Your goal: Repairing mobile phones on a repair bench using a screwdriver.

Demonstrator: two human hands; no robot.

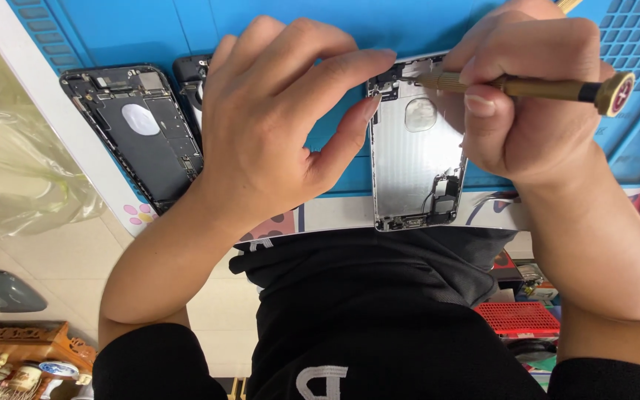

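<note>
Both forearms bare; black sleeves end near the elbows. Black top, white lettering partly visible at chest and lower front. Left hand (275,126) and right hand (527,96): no gloves, rings or watch. Fingernails short, unpainted.

left hand (275,126) steadies an opened silver phone housing (412,148) on the blue mat (127,30); right hand (527,96) holds a brass screwdriver (527,87) (tip at its far corner). dark phone chassis (138,133) lies left.
</note>
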